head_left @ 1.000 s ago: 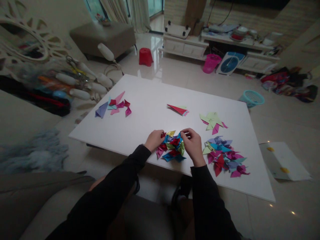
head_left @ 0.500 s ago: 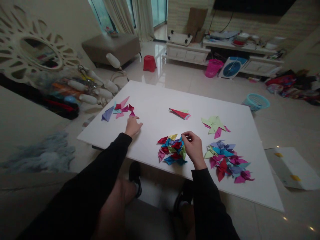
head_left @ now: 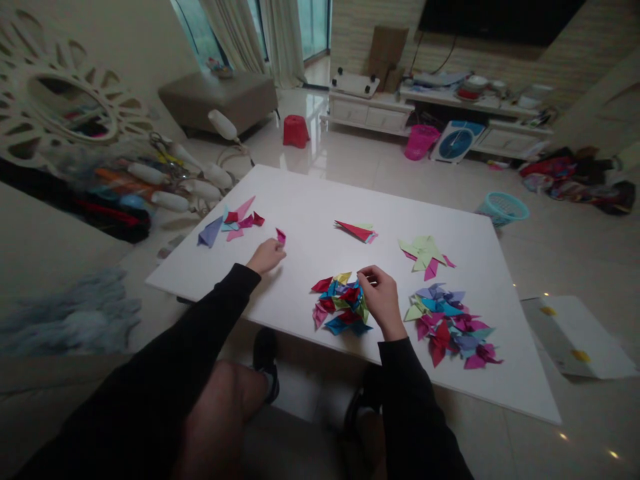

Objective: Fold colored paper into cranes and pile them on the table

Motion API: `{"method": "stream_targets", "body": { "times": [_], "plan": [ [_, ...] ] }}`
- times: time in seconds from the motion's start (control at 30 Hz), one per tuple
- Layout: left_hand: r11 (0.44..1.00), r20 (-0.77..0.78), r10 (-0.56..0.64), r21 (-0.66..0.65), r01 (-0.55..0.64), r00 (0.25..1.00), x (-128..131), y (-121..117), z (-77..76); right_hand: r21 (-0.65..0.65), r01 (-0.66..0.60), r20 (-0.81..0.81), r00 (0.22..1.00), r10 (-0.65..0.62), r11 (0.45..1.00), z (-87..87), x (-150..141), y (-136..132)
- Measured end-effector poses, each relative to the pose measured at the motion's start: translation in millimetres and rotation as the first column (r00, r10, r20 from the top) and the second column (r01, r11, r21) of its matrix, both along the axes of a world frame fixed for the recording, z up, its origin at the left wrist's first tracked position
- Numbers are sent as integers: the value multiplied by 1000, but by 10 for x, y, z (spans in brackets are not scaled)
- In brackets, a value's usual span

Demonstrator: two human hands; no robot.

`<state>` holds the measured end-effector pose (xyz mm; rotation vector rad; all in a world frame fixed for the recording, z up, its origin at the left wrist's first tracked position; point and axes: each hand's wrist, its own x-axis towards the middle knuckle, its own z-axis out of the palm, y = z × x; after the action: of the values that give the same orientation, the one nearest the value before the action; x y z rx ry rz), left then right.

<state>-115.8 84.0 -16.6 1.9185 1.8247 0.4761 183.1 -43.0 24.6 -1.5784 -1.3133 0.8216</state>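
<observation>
My left hand (head_left: 268,256) pinches a small magenta origami piece (head_left: 281,235) just above the white table (head_left: 305,200). My right hand (head_left: 381,297) rests at the right edge of a pile of shiny coloured origami pieces (head_left: 345,303), thumb and fingers drawn together beside a blue one; whether it grips anything is hidden. Beyond my left hand lies a loose group of folded papers (head_left: 233,223) in lilac, pink and red. To the right of my right hand spreads a larger pile of origami (head_left: 450,327).
Toward the table's middle lies a red pointed folded paper (head_left: 354,231). Light green and magenta papers (head_left: 425,252) overlap farther right. A lamp with white shades (head_left: 200,190) stands past the left edge, and a blue basket (head_left: 505,208) by the far right corner.
My left hand left the middle pile and reached the left group. It has lifted the magenta origami piece and drawn it slightly right. The right hand stays at the pile.
</observation>
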Motion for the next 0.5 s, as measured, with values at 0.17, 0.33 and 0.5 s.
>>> {"method": "stream_targets", "body": {
  "times": [0.17, 0.33, 0.5],
  "plan": [
    [946, 282, -306, 193, 259, 909, 728, -662, 341, -5, 6, 7, 1000, -6, 1000, 1, -34, 16],
    [898, 294, -419, 275, 343, 859, 1192, -1104, 371, -7, 22, 11, 1000, -22, 1000, 11, -25, -22],
    [799, 92, -568, 299, 522, 818, 1173, -1034, 215, 27, 66, 50, 996, -68, 997, -7, 61, -38]
  ]
}}
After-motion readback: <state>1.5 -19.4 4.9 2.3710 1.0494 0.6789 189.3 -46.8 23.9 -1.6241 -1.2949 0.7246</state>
